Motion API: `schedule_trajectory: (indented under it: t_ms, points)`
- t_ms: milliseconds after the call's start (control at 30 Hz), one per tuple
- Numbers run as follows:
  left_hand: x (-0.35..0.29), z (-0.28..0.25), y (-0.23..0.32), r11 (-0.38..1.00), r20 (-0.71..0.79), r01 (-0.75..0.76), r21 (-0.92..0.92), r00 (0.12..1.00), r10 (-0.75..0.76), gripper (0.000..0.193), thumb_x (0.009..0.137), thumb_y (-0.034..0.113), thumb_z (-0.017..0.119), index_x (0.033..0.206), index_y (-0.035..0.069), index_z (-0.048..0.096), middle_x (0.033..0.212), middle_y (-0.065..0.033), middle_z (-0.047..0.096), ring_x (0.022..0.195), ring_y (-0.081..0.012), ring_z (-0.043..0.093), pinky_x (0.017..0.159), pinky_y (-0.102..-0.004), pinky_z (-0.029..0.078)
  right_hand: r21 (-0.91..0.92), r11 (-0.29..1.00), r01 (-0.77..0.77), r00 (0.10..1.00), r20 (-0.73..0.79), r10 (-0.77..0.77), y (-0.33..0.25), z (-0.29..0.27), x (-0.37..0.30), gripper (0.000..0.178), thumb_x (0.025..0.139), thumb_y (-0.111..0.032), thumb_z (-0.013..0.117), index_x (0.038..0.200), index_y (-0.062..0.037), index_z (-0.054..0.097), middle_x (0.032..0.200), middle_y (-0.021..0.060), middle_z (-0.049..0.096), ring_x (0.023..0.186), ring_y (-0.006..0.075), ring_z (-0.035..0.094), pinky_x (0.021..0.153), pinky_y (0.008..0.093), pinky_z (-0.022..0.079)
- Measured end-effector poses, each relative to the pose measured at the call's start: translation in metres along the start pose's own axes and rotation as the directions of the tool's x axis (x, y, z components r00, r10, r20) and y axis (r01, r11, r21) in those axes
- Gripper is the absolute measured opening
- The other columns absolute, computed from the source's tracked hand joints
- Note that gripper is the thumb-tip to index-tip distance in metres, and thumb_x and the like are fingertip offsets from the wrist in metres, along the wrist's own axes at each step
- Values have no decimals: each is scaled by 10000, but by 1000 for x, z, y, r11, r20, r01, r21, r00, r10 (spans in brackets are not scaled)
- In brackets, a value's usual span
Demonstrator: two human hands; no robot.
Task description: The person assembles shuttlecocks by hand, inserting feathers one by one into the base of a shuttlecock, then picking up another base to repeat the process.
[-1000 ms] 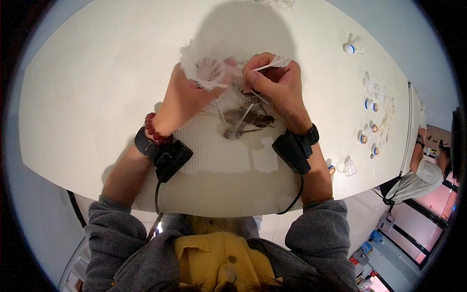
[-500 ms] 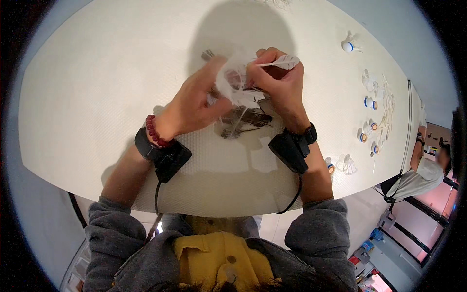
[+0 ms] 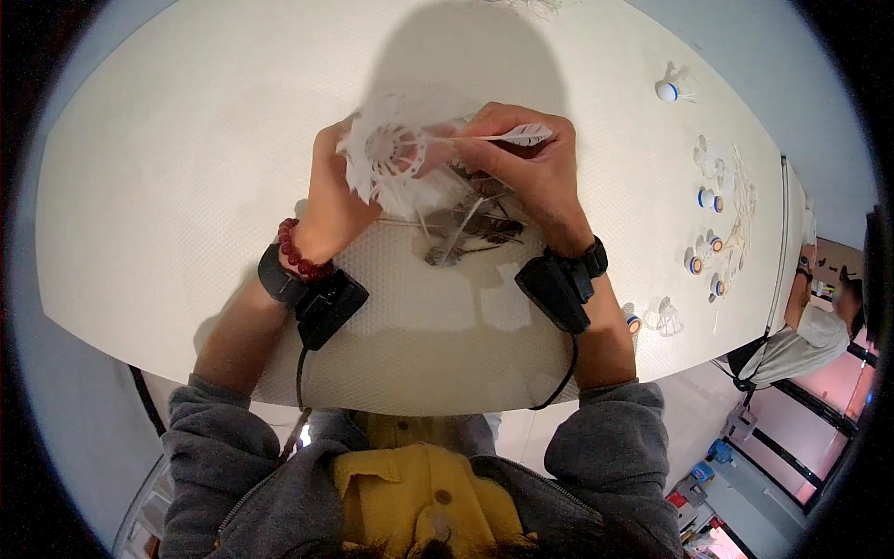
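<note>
My left hand (image 3: 333,200) is closed around a white shuttlecock skirt (image 3: 361,177), whose open ring of ribs faces up, with white feathers flaring around it. Between the thumb and fingers of my right hand (image 3: 545,182), a single white feather (image 3: 527,136) with dark marks is pinched. Its thin shaft points left and reaches the rim of the skirt; whether it sits in a hole there I cannot tell. Beneath and between my hands lies a small heap of loose grey-brown and white feathers (image 3: 489,224) on the table.
On the right of the white table (image 3: 168,186) lie a shuttlecock (image 3: 667,91) with a blue band, several cork bases (image 3: 696,265), clear plastic skirts (image 3: 665,318) and a strip of pale feather shafts (image 3: 742,210). Another person (image 3: 810,345) is beyond the right edge.
My left hand has turned the skirt and moved it left, so its ring now faces up. My right hand still pinches the feather, now lower and slightly to the left.
</note>
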State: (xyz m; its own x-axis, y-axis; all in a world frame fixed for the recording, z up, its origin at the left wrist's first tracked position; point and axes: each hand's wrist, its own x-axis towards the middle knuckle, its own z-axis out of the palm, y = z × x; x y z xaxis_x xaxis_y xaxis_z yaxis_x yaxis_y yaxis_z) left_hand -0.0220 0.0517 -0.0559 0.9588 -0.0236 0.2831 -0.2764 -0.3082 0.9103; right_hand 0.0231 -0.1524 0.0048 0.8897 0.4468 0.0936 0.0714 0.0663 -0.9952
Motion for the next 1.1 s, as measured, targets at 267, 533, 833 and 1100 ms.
schedule_trajectory:
  t_ms: [267, 533, 833, 1100]
  points:
    - [16, -6, 27, 990, 62, -120, -70, 990, 125, 162, 787, 21, 680, 942, -11, 647, 900, -80, 660, 836, -153, 627, 749, -276, 521, -21, 1000, 11, 1000, 18, -10, 2, -3, 0, 99, 763, -101, 724, 754, -9, 690, 685, 20, 640, 623, 69, 546, 560, 201, 435]
    - [13, -9, 41, 981, 43, -181, -72, 982, 184, 253, 809, 109, 655, 1000, -52, 616, 881, -100, 661, 748, -117, 622, 631, -248, 508, -82, 992, 95, 994, -38, -99, 20, -6, 0, 68, 746, 15, 692, 812, 9, 678, 775, 68, 638, 652, 101, 565, 580, 220, 470]
    - [13, -5, 45, 996, 77, -79, 39, 994, 76, 242, 765, 100, 713, 984, 20, 645, 876, -85, 678, 747, -167, 647, 641, -267, 516, -125, 990, 63, 993, -95, -75, 25, -11, -2, 63, 760, -10, 696, 814, -6, 665, 763, 48, 633, 647, 97, 569, 588, 219, 472]
    - [14, 3, 35, 1000, 82, 13, 18, 997, -15, 358, 746, 47, 681, 1085, 11, 572, 837, -63, 642, 681, -113, 589, 605, -247, 484, -14, 999, -31, 980, -196, 28, 3, -2, 1, 121, 782, -112, 693, 746, -2, 661, 676, 37, 628, 592, 88, 562, 541, 209, 444]
